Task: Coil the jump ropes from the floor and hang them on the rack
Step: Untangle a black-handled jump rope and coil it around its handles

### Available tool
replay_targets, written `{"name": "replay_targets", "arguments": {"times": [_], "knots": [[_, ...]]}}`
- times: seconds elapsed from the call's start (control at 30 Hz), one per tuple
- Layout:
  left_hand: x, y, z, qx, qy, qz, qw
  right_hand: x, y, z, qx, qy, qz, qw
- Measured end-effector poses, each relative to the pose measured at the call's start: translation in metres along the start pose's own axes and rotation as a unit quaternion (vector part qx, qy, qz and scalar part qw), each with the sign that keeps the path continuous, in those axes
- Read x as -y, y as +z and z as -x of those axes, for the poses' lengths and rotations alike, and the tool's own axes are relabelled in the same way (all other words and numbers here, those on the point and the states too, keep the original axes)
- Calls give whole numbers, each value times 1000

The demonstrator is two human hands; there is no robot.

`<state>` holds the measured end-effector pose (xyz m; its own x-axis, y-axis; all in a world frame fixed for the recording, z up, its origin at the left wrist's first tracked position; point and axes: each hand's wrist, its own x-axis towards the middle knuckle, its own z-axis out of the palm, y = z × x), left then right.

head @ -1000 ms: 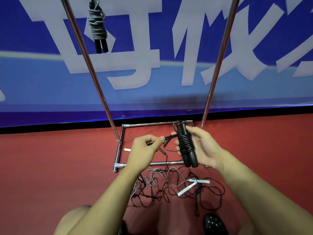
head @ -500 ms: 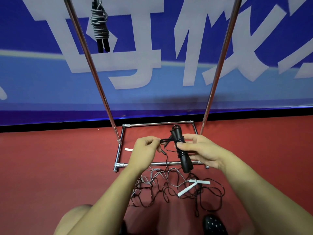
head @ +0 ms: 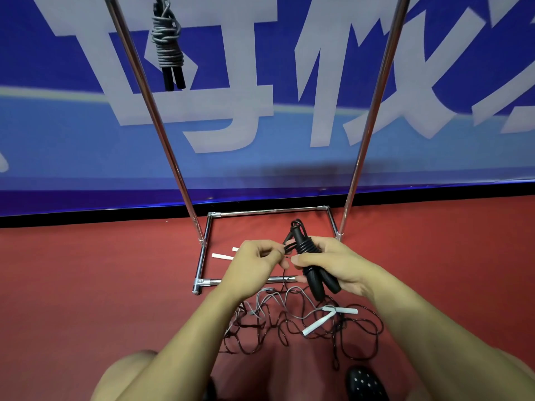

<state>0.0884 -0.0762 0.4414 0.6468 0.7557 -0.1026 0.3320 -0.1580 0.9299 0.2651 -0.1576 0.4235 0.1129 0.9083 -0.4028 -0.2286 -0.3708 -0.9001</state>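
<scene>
Both hands sit closer together vs a sec ago, and the black rope bundle (head: 307, 256) now tilts w/ its top toward the left hand.

Head view: right hand (head: 337, 266) curls round the bundle, cord wound tight round the upper part of two black handles, handle ends poking down-right below the palm, a small loop at top. Left hand (head: 254, 263) pinches the loose cord end just beside the bundle's wraps, fingers curled. Bundle is held above the floor (head: 86, 285), over the front bar of the rack (head: 202, 250) base. Below the wrists, tangled ropes (head: 289, 322) lie on the floor, dark & grey cords mixed, white handles (head: 327, 316) among them. Up top-left, a grey coiled rope (head: 168, 47) w/ black handles hangs from the rack.
</scene>
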Motion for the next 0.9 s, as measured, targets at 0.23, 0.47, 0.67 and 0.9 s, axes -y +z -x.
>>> {"name": "replay_targets", "arguments": {"times": [0.23, 0.47, 0.67, 0.9], "knots": [[5, 0, -2, 37, -4, -12, 999, 6, -1, 5, 24, -2, 50, 998], [11, -2, -6, 83, -76, 35, 993, 6, -2, 3, -40, -36, 38, 998], [14, -1, -5, 207, -198, 131, 949, 14, -4, 7, -49, -72, 4, 996], [14, 0, -3, 360, -230, 280, 860, 13, -8, 4, -71, -125, -84, 986]]}}
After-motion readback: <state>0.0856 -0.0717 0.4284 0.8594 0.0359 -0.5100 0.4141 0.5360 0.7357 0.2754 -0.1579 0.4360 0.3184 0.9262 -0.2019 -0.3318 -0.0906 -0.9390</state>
